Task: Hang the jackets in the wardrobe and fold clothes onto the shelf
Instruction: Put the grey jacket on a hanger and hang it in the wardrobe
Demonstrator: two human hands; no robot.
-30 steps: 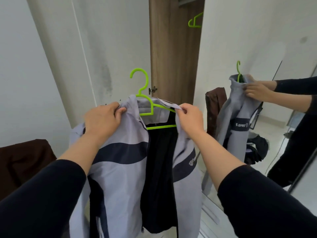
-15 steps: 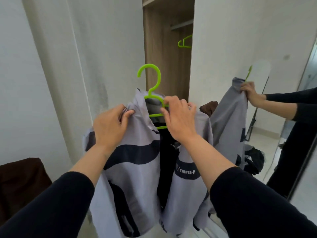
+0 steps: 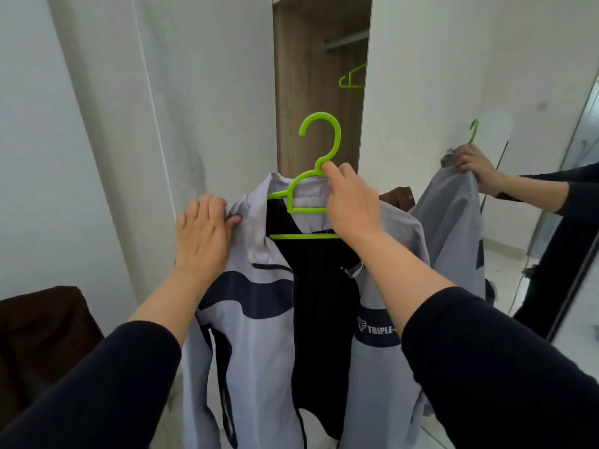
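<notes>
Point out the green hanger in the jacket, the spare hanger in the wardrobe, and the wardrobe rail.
green hanger (image 3: 324, 137), head view, on its hook
spare hanger (image 3: 351, 80), head view, on its shoulder arm
wardrobe rail (image 3: 346, 44), head view, mid-bar

Lime-green hanger (image 3: 319, 157), pale grey jacket (image 3: 259, 335) with navy bands, lining seemingly black

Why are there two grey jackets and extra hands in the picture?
Head view: a mirror on the right reflects the jacket, the green hanger and a hand; the wide lens bends the wall edges, and soft even light leaves no hard shadows or glare.
</notes>
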